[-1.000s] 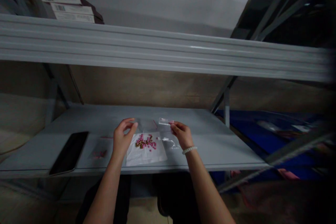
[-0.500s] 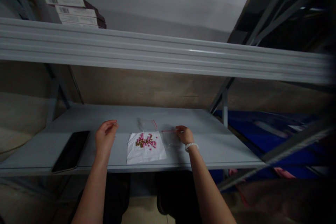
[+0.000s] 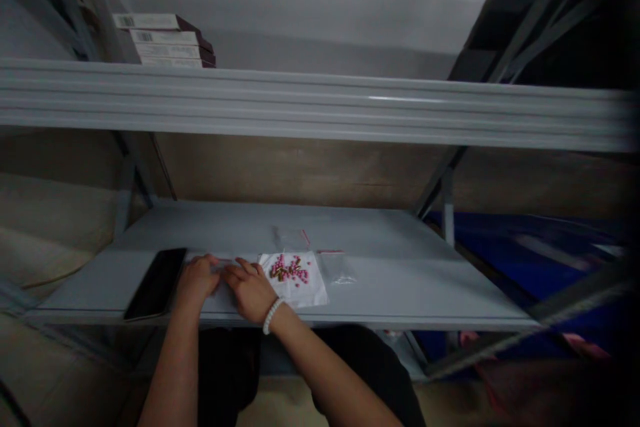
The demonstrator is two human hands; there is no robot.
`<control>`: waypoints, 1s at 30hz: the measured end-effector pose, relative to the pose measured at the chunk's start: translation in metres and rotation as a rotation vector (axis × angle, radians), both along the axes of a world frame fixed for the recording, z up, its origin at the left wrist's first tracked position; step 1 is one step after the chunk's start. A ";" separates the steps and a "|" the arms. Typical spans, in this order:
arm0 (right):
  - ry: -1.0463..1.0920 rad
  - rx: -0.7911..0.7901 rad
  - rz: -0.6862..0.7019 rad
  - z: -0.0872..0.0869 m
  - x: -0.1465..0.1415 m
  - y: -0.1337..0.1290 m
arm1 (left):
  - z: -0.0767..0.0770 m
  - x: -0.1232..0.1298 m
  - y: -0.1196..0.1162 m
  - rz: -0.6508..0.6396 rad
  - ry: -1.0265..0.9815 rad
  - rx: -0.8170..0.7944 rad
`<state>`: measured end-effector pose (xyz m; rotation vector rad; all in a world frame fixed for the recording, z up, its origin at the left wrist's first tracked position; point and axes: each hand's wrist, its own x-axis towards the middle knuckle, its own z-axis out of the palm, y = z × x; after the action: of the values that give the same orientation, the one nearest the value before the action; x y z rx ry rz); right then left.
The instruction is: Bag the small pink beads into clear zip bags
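Observation:
On the grey shelf, a white cloth (image 3: 313, 293) carries a pile of pink beads (image 3: 303, 273) and brown-gold pieces (image 3: 277, 271). To the left of the cloth, my left hand (image 3: 199, 278) and my right hand (image 3: 249, 288) meet over a clear bag with a thin pink strip (image 3: 225, 261). Both hands have their fingers closed on this bag, which they partly cover. A second clear bag (image 3: 341, 268) with a red strip lies right of the cloth, and a third (image 3: 291, 237) behind it. My right wrist wears a white beaded bracelet.
A black tablet-like object (image 3: 157, 283) lies left of my left hand. Above is a grey shelf beam (image 3: 310, 107) with stacked boxes (image 3: 170, 40) on it. Slanted metal supports stand at both sides, and blue material (image 3: 500, 247) is at the right.
My right hand has left the bag on the right and crossed the cloth to the left, beside my left hand. Both hands now hold a bag there. The view has shifted slightly.

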<state>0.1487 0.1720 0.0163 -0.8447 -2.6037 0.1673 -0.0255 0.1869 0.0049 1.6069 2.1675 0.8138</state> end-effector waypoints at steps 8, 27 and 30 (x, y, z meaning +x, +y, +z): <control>0.384 -0.187 -0.150 0.003 0.032 0.011 | 0.001 -0.003 -0.001 0.009 0.131 -0.115; 1.203 -1.283 -0.158 0.015 0.106 0.024 | 0.046 0.104 -0.010 -0.727 -0.235 0.553; 1.191 -1.210 -0.129 0.019 0.105 0.022 | 0.049 0.112 -0.013 -0.628 -0.415 0.556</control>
<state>0.2533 0.1941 0.0349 -0.8034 -1.1306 1.6829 0.0869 0.1741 0.0538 1.9748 1.0966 1.4342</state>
